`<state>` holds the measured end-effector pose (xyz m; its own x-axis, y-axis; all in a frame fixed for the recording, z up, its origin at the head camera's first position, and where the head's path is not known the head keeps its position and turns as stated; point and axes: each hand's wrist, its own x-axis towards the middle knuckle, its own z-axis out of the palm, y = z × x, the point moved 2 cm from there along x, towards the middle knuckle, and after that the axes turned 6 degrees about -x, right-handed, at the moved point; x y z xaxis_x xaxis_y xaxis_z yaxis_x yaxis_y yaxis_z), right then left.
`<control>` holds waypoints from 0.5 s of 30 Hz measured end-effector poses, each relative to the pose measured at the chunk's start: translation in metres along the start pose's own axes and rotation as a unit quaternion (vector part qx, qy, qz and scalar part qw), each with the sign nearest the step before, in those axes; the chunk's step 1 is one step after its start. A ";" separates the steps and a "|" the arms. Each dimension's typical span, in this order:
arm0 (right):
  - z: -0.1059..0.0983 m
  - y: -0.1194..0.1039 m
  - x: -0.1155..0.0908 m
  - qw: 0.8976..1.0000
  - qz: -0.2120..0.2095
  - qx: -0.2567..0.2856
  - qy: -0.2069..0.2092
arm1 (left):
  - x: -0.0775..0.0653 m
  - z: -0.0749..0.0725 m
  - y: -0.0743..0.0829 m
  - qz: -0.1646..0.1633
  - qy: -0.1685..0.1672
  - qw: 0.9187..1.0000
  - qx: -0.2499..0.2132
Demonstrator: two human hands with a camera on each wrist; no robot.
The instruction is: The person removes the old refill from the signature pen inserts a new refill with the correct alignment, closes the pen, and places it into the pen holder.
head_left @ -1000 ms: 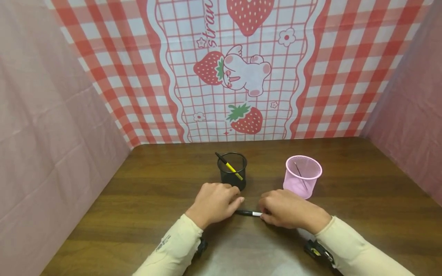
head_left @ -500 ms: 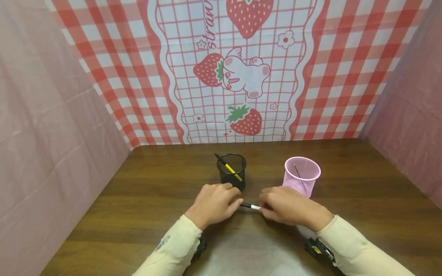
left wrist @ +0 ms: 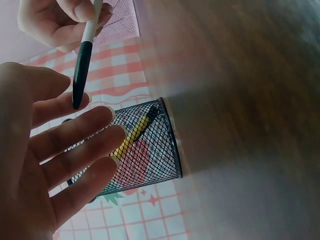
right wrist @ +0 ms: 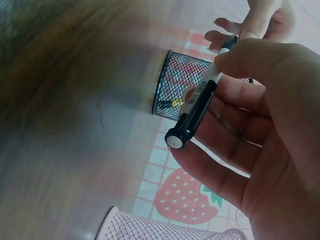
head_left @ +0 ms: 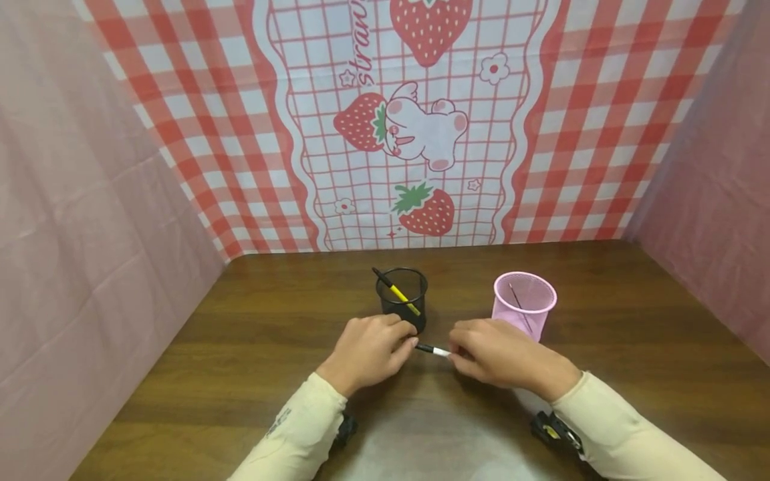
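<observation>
My right hand (head_left: 502, 353) pinches a black-and-white pen (head_left: 432, 350) by its white barrel. In the right wrist view, the pen's black rear end points toward the camera. Beyond its dark front end is my left hand (head_left: 368, 351). The left wrist view shows that hand with spread, slightly bent fingers; the dark tip (left wrist: 80, 85) overlaps the index finger beside the thumb. Whether they touch is unclear. Behind the left hand stands a black mesh pen cup (head_left: 402, 308) holding a yellow-and-black pen (head_left: 398, 292). A pink mesh pen cup (head_left: 523, 294) is behind the right hand, partly covered by it.
A thin dark stick (head_left: 519, 304) leans inside the pink cup. The wooden tabletop (head_left: 289, 294) meets a red-checked strawberry cloth (head_left: 421, 133) at the back. Pink cloths hang along the left side (head_left: 96, 234) and right side (head_left: 716, 200).
The pen has risen from the tabletop in the right hand, and its visible part has shifted away from me. The left hand has moved only slightly.
</observation>
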<state>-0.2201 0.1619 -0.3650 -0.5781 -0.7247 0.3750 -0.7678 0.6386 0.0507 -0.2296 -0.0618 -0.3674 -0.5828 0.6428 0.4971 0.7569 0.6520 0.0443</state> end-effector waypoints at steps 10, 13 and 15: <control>0.002 0.000 -0.001 1.000 0.001 0.000 0.003 | 0.001 0.000 -0.003 -0.043 -0.032 0.993 -0.108; 0.001 0.000 0.000 1.000 -0.004 0.005 0.013 | 0.001 0.001 -0.004 -0.046 -0.044 0.989 -0.134; 0.001 0.000 0.000 1.000 -0.005 0.005 0.016 | 0.001 0.002 -0.004 -0.045 -0.049 0.987 -0.145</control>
<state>-0.2204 0.1611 -0.3662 -0.5611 -0.7221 0.4046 -0.7763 0.6287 0.0455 -0.2333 -0.0633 -0.3687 -0.6664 0.6323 0.3950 0.7454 0.5750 0.3373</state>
